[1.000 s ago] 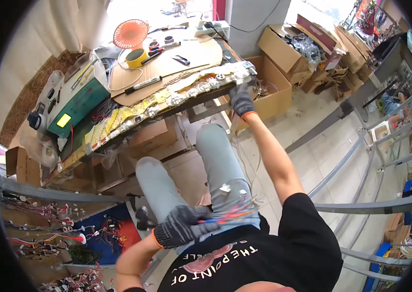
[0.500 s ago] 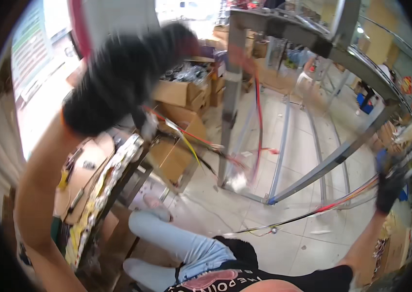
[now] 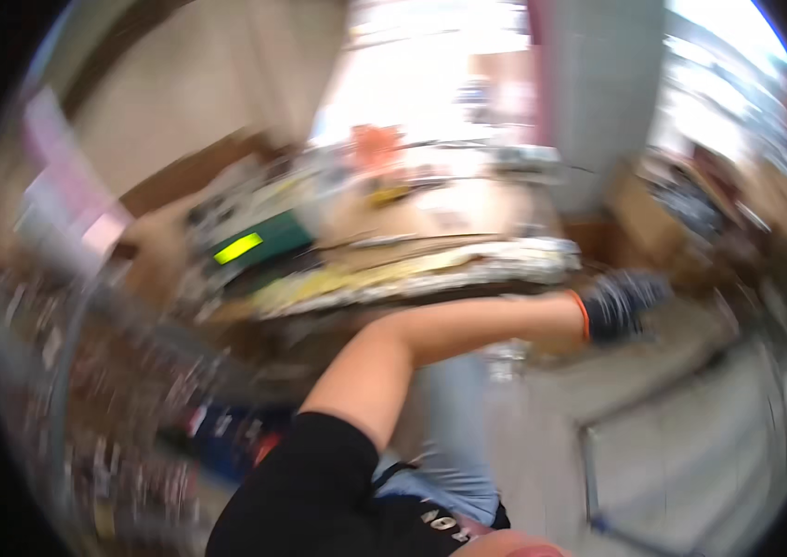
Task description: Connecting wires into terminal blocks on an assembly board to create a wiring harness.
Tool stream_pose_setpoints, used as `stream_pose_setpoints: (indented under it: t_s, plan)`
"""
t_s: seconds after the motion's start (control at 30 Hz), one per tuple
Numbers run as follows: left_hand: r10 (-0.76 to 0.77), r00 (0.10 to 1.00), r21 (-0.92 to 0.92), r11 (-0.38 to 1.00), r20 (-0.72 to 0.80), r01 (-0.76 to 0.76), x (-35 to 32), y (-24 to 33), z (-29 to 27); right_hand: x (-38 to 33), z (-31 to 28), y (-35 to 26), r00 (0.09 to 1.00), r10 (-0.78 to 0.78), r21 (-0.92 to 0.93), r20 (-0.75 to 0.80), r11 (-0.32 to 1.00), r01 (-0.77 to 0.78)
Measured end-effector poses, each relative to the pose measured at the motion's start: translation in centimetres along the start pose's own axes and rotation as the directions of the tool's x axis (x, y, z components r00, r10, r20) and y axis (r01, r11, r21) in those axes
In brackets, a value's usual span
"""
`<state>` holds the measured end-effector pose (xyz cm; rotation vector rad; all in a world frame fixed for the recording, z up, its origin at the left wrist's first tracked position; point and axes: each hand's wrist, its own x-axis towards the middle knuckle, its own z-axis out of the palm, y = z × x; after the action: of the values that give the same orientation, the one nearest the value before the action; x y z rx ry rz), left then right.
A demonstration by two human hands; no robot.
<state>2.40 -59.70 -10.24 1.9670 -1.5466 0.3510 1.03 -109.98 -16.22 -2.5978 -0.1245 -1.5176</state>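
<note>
My left hand (image 3: 630,304), in a dark glove with an orange cuff, reaches out to the right past the end of a workbench. Motion smears its fingers, so whether it holds anything does not show. Nearest to it are the bench's ragged, silvery front edge (image 3: 542,258) and a cardboard box of dark items (image 3: 649,218). A grey metal frame (image 3: 588,464) stands beyond the hand at the lower right. My right hand is out of view.
On the bench are a green box with a bright yellow-green display (image 3: 239,248), a blurred orange item (image 3: 376,147) and a yellow item (image 3: 389,196). Blurred shelves of small goods (image 3: 133,399) fill the left. A blue package (image 3: 231,441) lies low beside me.
The view has swung left, bringing the whole bench in and shifting the metal frame to the lower right. My left arm now stretches right; my right hand and the coloured wires have left view.
</note>
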Motion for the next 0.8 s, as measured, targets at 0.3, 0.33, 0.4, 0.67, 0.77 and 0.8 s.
stream_pose_setpoints:
  t_s: [0.3, 0.33, 0.4, 0.67, 0.77, 0.8]
  plan:
    - [-0.236, 0.485, 0.485, 0.065, -0.842, 0.872, -42.4, 29.2, -38.2, 9.1, 41.2, -63.2, 0.946, -0.321, 0.972, 0.040, 0.230, 0.037]
    - [-0.034, 0.442, 0.405, -0.464, -0.897, 0.788, -40.5, 37.3, -42.4, 8.4, 41.3, -65.1, 0.939, -0.337, 0.981, 0.063, 0.195, 0.004]
    - [0.366, 0.654, 0.187, -0.765, -0.662, 0.616, -40.5, 47.2, -48.1, 6.9, 40.4, -67.8, 0.919, -0.380, 0.990, 0.109, 0.129, -0.064]
    - [-0.285, 0.235, 0.348, -0.887, -0.929, 0.303, -42.8, 57.5, -51.7, 0.2, 33.8, -68.3, 0.811, -0.462, 0.923, 0.360, 0.052, -0.380]
    - [0.130, 0.066, -0.045, -0.705, -0.989, 0.707, -31.3, 57.0, -59.0, -2.9, 30.4, -65.9, 0.770, -0.438, 0.865, 0.463, 0.034, -0.501]
    - [0.253, 0.334, -0.029, -0.834, -0.908, 0.551, -28.6, 57.7, -63.8, -3.7, 29.1, -66.7, 0.760, -0.434, 0.845, 0.484, 0.007, -0.534]
